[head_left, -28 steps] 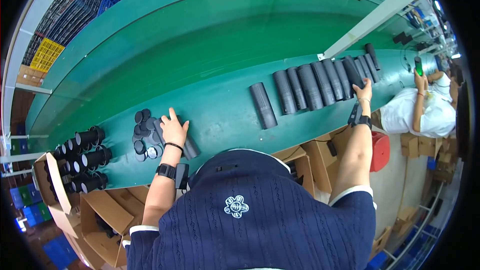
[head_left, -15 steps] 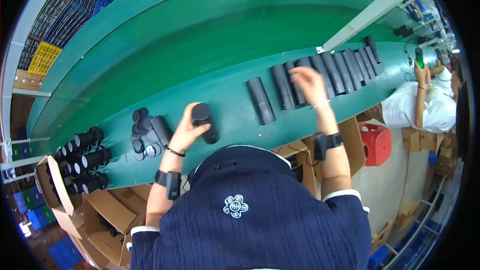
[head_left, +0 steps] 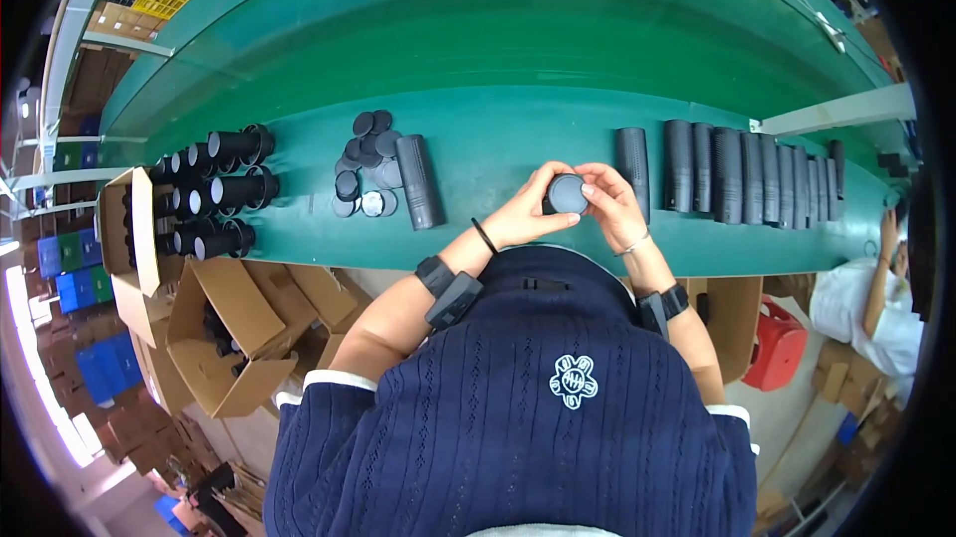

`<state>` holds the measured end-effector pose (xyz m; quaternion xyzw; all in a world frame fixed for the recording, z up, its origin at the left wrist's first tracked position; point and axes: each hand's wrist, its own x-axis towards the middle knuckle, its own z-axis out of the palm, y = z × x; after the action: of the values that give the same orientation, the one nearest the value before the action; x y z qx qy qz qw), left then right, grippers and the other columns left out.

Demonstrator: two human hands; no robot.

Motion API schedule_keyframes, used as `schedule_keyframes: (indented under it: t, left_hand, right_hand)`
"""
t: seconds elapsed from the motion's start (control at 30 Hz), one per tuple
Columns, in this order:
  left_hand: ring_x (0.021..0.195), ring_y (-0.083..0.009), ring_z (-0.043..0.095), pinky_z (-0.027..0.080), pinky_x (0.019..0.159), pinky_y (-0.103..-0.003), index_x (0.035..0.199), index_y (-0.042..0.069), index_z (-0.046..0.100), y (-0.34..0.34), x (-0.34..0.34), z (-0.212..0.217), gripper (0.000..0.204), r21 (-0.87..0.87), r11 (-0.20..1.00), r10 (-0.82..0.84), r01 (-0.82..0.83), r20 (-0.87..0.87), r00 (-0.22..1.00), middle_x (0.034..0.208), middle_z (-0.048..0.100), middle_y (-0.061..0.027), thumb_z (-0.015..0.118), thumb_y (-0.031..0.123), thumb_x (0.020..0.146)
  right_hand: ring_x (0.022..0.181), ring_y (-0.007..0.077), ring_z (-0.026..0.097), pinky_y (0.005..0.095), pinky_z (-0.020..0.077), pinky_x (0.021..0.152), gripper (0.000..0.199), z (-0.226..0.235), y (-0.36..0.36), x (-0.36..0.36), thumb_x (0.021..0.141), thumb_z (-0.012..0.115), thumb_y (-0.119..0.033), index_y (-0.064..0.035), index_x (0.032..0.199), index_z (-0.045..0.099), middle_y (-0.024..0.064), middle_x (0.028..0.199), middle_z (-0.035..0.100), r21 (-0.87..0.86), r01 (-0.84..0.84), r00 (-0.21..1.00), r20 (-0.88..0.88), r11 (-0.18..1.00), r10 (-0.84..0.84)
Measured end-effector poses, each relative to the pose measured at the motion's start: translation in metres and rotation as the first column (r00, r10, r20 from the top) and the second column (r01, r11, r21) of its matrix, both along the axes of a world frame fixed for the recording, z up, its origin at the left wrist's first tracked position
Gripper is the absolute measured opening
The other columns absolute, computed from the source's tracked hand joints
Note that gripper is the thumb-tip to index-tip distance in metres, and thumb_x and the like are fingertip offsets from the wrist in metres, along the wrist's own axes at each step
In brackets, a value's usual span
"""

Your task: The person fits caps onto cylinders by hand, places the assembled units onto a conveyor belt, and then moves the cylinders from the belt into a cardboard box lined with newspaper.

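A black tube with a round dark-grey cap (head_left: 568, 194) at its upper end is held close to my chest, seen almost end-on. My left hand (head_left: 530, 210) wraps around its side, the thumb along the near edge. From the other side my right hand (head_left: 614, 206) has its fingers and thumb pressed on the cap's rim. The rest of the tube is hidden beneath the cap and my fingers. Just beyond my right hand lies a single black ribbed tube (head_left: 631, 163). A loose pile of round black caps (head_left: 370, 153) lies to the left, beside another black tube (head_left: 419, 181).
A row of black tubes (head_left: 752, 176) lies along the green table (head_left: 478, 129) at the right. Capped black cylinders (head_left: 231, 190) are stacked at the left end. Below the table are open cardboard boxes (head_left: 234, 333) and a red stool (head_left: 777, 346). A person (head_left: 864, 303) sits at far right.
My right hand has come back from the row of tubes to the tube in my left hand, and now grips its cap. The whole view has turned toward the right.
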<state>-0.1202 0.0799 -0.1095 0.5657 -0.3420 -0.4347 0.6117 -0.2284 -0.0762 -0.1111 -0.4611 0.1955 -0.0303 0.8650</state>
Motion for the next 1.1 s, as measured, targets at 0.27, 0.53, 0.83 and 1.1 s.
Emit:
schedule_keyframes:
  t: [0.27,0.53,0.83,1.1]
  left_hand:
    - [0.110,-0.0167,0.048,0.040,0.095,-0.032,0.125,0.008,0.040,0.007,0.013,0.001,0.057,0.052,0.977,0.212,-0.206,-0.282,0.936,0.114,0.049,-0.0059,0.070,0.007,0.077]
    - [0.117,-0.0224,0.048,0.039,0.101,-0.038,0.123,0.009,0.044,0.009,0.024,0.024,0.056,-0.267,0.948,0.003,-0.174,-0.539,0.843,0.121,0.051,-0.0105,0.072,0.005,0.074]
    - [0.116,-0.0210,0.047,0.039,0.100,-0.038,0.134,0.011,0.041,0.023,0.039,-0.002,0.059,-0.023,0.930,0.348,-0.366,-0.267,0.899,0.125,0.048,-0.0077,0.069,0.013,0.083]
    - [0.104,-0.0411,0.048,0.047,0.082,-0.048,0.132,0.009,0.039,0.092,0.072,-0.018,0.075,0.311,0.363,-0.079,-0.878,0.949,0.304,0.114,0.048,-0.0216,0.076,0.035,0.071]
  right_hand:
    - [0.096,0.0123,0.053,0.0262,0.0466,0.083,0.044,-0.004,0.007,0.011,0.088,0.061,-0.013,-0.0069,0.130,0.051,0.0057,0.108,0.056,-0.374,-0.107,0.990,0.041,0.921,0.132]
    - [0.108,0.0256,0.053,0.0355,0.0415,0.094,0.074,0.003,0.010,-0.003,0.067,0.079,-0.021,-0.0038,0.131,0.046,0.0127,0.113,0.054,-0.794,-0.129,0.973,0.014,0.594,0.230]
    - [0.113,0.0197,0.049,0.0326,0.0401,0.095,0.076,-0.014,0.002,-0.013,0.071,0.078,-0.013,-0.0011,0.134,0.037,0.0128,0.121,0.051,-0.605,-0.159,0.986,-0.052,0.781,0.161]
    - [0.102,0.0245,0.055,0.0346,0.0442,0.091,0.063,0.021,-0.122,-0.077,0.068,0.080,-0.018,0.0029,0.120,0.052,0.0152,0.111,0.056,-0.982,0.188,0.805,0.140,0.023,-0.576]
